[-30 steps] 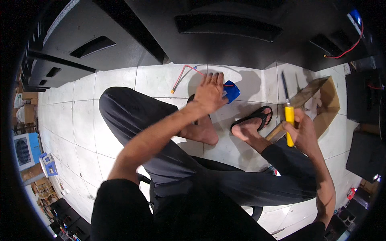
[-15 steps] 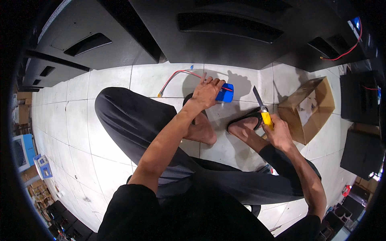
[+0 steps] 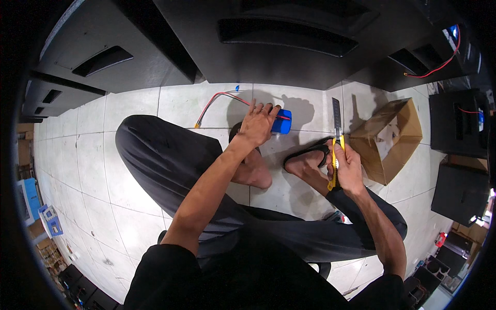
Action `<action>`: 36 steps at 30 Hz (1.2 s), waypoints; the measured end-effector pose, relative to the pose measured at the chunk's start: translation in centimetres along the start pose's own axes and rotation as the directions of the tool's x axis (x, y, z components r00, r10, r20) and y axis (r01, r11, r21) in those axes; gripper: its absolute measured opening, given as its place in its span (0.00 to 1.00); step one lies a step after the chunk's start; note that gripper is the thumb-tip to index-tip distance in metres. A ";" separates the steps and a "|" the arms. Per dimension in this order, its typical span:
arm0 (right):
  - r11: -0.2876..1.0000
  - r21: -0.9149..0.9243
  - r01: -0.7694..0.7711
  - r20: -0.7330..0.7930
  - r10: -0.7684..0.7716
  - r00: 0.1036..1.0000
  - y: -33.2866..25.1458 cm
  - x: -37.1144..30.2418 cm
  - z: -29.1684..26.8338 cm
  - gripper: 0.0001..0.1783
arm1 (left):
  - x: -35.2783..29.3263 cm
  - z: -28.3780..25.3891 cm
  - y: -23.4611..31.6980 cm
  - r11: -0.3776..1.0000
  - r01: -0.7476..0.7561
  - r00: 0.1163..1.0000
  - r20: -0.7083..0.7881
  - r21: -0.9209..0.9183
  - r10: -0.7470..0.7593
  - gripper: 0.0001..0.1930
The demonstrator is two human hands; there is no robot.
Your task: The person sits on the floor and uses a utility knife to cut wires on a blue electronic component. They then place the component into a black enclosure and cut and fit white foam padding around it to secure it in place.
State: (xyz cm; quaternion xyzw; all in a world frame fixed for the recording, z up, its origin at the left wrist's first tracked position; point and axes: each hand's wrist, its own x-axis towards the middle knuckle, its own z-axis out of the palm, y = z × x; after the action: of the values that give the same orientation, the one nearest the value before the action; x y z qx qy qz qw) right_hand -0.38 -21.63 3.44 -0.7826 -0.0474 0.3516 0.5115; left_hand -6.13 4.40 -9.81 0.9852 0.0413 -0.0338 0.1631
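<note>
Currently, your right hand (image 3: 347, 166) is clamped around the yellow utility knife (image 3: 339, 142), its blade (image 3: 337, 112) out toward the far edge of the tiled floor (image 3: 93, 170). Your left hand (image 3: 257, 124) covers the left end of the blue pack (image 3: 282, 125), near that same edge; whether it grips the pack, I cannot tell. A red-and-black cable (image 3: 219, 94) reaches leftward from that hand.

This looks like a workshop, given the bulky black cabinets (image 3: 289, 66), utility knife (image 3: 338, 138) and wired blue pack (image 3: 282, 125).
</note>
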 end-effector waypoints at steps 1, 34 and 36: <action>1.000 -0.007 -0.004 0.005 0.004 1.000 0.1 0.1 0.0 0.17 | 0.0 0.0 0.0 1.000 0.002 1.000 -0.005 -0.016 -0.002 0.41; 0.345 -0.831 0.437 0.171 -0.588 0.791 8.7 5.0 5.4 0.27 | 0.5 -0.3 0.5 0.988 0.047 0.999 -0.018 -0.146 -0.050 0.43; 0.381 -0.814 0.438 0.174 -0.560 0.810 8.7 5.0 5.4 0.24 | 0.4 -0.3 0.6 0.990 0.042 0.998 -0.036 -0.132 -0.048 0.43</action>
State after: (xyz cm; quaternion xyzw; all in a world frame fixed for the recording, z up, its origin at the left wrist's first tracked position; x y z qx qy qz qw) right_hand -2.38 -19.47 -7.55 -0.8962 -0.4061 0.0639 0.1665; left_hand -5.65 3.98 -9.35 0.9716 0.0688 -0.0152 0.2258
